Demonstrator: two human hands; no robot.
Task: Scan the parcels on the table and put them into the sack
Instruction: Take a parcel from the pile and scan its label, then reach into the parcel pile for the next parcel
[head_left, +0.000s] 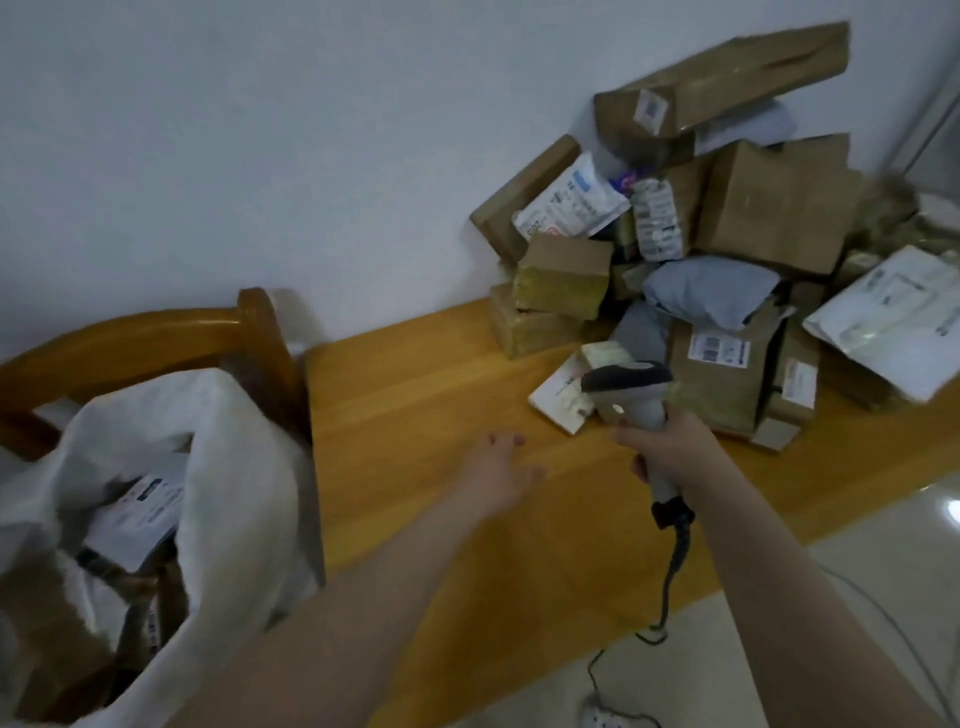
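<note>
A heap of parcels (727, 223), brown boxes and grey and white mailers, leans on the wall at the back right of the wooden table (415, 374). A small white parcel (558, 397) lies at the heap's near left edge. My right hand (667, 441) grips a grey barcode scanner (628, 395), its head pointing at that small parcel. My left hand (501, 470) hovers over the table just left of the scanner, fingers spread, holding nothing. The white sack (223, 467) stands open at the left with several parcels inside.
A wooden chair (156, 332) stands behind the sack, against the white wall. The scanner's coiled cable (670, 587) hangs down over the table's front edge to the pale tiled floor (779, 649).
</note>
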